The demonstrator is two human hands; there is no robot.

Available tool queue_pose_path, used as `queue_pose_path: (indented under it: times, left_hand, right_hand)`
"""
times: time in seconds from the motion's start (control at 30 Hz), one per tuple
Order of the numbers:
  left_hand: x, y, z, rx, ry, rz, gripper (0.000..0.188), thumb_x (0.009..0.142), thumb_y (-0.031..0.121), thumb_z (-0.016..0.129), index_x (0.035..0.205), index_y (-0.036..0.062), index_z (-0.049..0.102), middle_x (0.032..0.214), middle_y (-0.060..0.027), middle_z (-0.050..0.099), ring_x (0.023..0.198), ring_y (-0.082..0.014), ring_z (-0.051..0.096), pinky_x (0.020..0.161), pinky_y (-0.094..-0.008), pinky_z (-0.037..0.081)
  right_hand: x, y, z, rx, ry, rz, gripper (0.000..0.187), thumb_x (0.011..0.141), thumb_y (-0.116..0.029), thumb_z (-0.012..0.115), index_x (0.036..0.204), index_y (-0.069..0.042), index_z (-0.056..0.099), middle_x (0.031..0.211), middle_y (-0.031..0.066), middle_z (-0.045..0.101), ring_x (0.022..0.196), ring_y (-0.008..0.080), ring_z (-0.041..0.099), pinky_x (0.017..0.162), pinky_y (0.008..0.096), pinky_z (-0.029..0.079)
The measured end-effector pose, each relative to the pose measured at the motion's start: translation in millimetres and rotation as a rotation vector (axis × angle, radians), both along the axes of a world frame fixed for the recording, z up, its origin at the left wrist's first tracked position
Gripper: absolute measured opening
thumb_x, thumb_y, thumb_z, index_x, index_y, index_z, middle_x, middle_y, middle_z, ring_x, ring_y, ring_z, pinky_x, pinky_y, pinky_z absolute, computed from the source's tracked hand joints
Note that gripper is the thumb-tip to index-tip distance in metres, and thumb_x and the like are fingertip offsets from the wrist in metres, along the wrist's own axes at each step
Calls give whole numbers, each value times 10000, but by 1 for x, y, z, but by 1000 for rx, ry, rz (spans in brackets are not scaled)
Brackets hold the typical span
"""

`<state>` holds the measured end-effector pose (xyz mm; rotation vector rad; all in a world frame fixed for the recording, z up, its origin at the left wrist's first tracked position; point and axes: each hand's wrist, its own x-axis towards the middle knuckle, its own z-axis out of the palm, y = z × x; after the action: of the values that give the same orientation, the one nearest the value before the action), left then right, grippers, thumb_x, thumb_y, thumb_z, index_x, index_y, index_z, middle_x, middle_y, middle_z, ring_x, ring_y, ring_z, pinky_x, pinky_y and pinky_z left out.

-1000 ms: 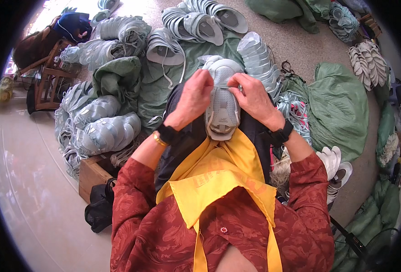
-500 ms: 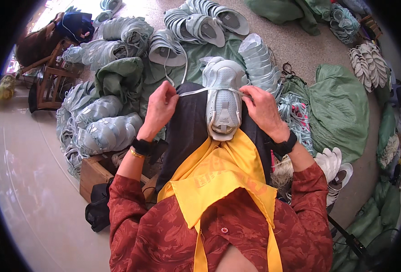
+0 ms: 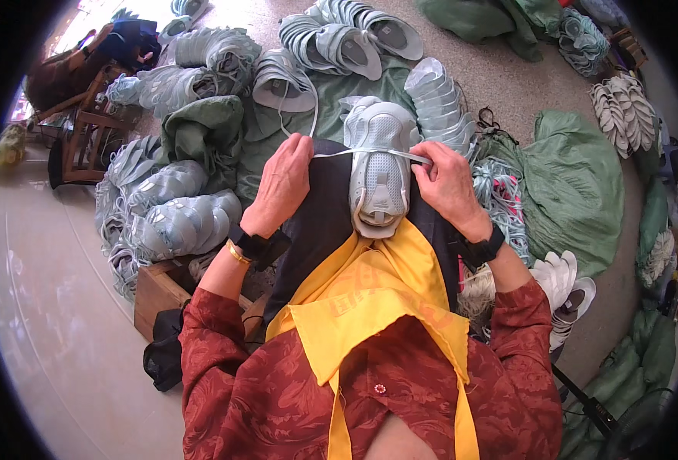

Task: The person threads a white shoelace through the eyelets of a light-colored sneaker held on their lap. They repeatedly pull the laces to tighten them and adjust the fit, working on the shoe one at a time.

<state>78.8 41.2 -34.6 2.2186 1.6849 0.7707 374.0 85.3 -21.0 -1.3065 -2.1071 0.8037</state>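
Note:
A pale grey-green shoe upper [image 3: 382, 184] lies between my thighs, its mesh side up, above the yellow apron [image 3: 362, 276]. A light shoelace [image 3: 368, 151] stretches sideways across it, roughly level. At the shoe's left, my left hand [image 3: 282, 181] is closed with the lace's left end in its fingers, the back of the hand toward me. On the other side my right hand [image 3: 448, 184] pinches the lace between thumb and fingers, close to the shoe's edge. Parts of the lace inside both grips are hidden.
Stacked shoe uppers [image 3: 189, 222] lie at the left, and another stack [image 3: 440, 107] sits just beyond my right hand. Green cloth [image 3: 573, 192] bulges at the right beside a bundle of laces [image 3: 498, 192]. A wooden box [image 3: 159, 299] stands by my left forearm.
My left hand has turned so that its back faces up more, and has shifted slightly to the right. The right hand stays nearly in place; both still hold the lace.

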Motion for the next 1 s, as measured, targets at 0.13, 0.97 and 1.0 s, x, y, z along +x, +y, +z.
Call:
queue_pose_path:
  times: [0.13, 0.97, 1.0]
  left_hand:
    - [-8, 0, -6, -12, -158, 54, 133, 873, -58, 576, 951, -3, 484, 871, -187, 542, 826, -405, 584, 710, -463, 469]
    - [-213, -40, 15, 102, 397, 525, 46, 975, 46, 564, 956, 7, 548, 812, -250, 634, 805, -476, 632, 659, -548, 471]
    - [-237, -44, 15, 141, 425, 542, 60, 984, 59, 567, 965, 3, 554, 812, -258, 637, 807, -481, 632, 659, -552, 470]
  right_hand:
    - [8, 1, -10, 205, -14, -16, 142, 887, -11, 641, 1028, -15, 660, 927, 175, 661, 817, 377, 672, 718, 444, 537]
    - [190, -30, -52, 72, -112, -555, 245, 945, -30, 590, 1124, -50, 757, 803, 112, 751, 532, 126, 620, 557, 313, 501]
    - [203, -30, -57, 40, -72, -590, 249, 947, -29, 588, 1129, -50, 756, 806, 104, 754, 536, 121, 619, 550, 308, 500]
